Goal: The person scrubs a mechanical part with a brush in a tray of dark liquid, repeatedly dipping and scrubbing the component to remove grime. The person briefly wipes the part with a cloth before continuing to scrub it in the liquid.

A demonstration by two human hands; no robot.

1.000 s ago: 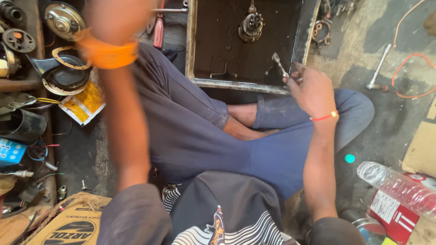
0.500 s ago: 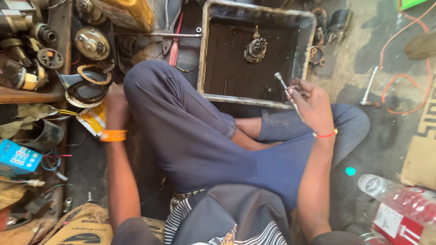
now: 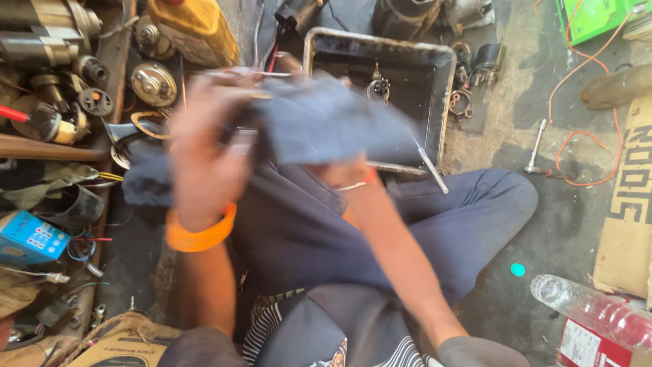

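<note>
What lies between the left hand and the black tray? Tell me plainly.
Head view: a dark blue cloth stretches from the left hand across the black tray's near left corner; blur hides the grip.

**Daylight scene, hands smeared by motion blur**

Even daylight, brightest on the concrete floor [image 3: 584, 224] at right, dimmer over the parts shelf [image 3: 61, 136] at left. Both the left hand [image 3: 204, 163] and dark cloth [image 3: 326, 122] are heavily blurred; background clutter stays fairly sharp, shadows soft

Black metal tray [image 3: 445, 102] ahead; yellow jug [image 3: 193, 30] beside round metal parts [image 3: 153, 83]; blue box [image 3: 30, 239] left; plastic bottle [image 3: 594, 314] right; orange wire [image 3: 584, 146]; cardboard [image 3: 628, 204].
</note>
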